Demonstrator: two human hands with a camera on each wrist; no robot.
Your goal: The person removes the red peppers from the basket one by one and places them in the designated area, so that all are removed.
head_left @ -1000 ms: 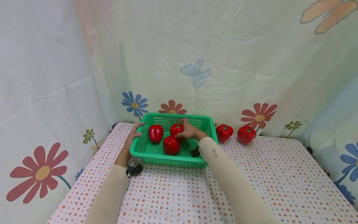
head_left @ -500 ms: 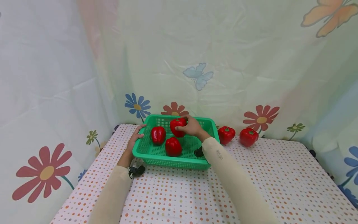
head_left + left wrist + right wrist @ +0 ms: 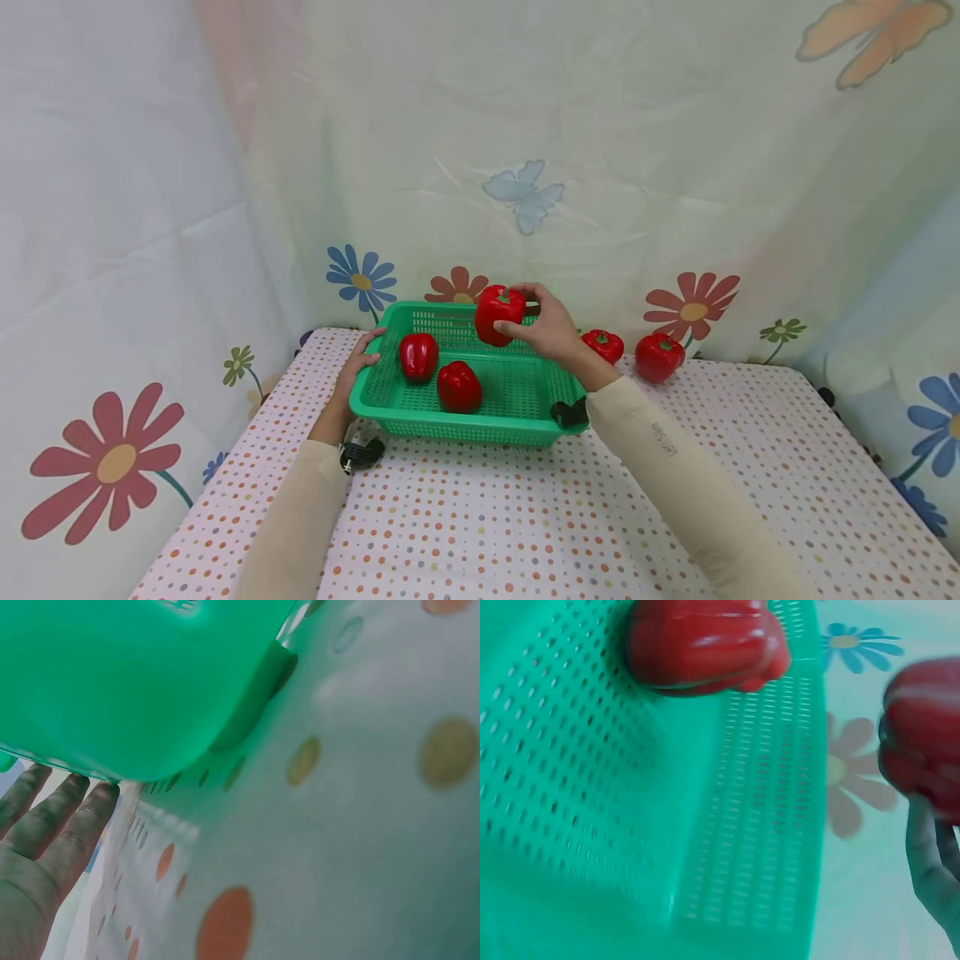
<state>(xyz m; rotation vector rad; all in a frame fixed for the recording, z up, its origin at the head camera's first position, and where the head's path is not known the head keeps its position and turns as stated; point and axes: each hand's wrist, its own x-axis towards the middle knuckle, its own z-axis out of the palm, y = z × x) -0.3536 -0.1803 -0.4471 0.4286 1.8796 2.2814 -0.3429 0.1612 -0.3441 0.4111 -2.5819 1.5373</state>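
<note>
My right hand [image 3: 547,327] grips a red bell pepper [image 3: 498,316] above the back right part of the green basket [image 3: 457,430]. Its thumb lies across the near side, with the fingers behind. In the right wrist view the held bell pepper [image 3: 926,735] shows at the right edge, out past the basket rim. My left hand [image 3: 356,368] rests at the basket's left rim; in the left wrist view its straight fingers [image 3: 71,817] touch the rim from outside. Inside the basket lie two more red bell peppers, one at the left [image 3: 418,358] and one nearer the front [image 3: 459,387].
Right of the basket, two red bell peppers stand on the dotted tablecloth [image 3: 712,467]: one [image 3: 603,345] partly behind my right wrist, the other [image 3: 659,358] farther right. A flowered curtain [image 3: 450,167] hangs close behind the basket. A small black device is on each wrist.
My right hand has lifted the bell pepper up from the basket floor and moved it to the right. My left hand has kept its place at the rim.
</note>
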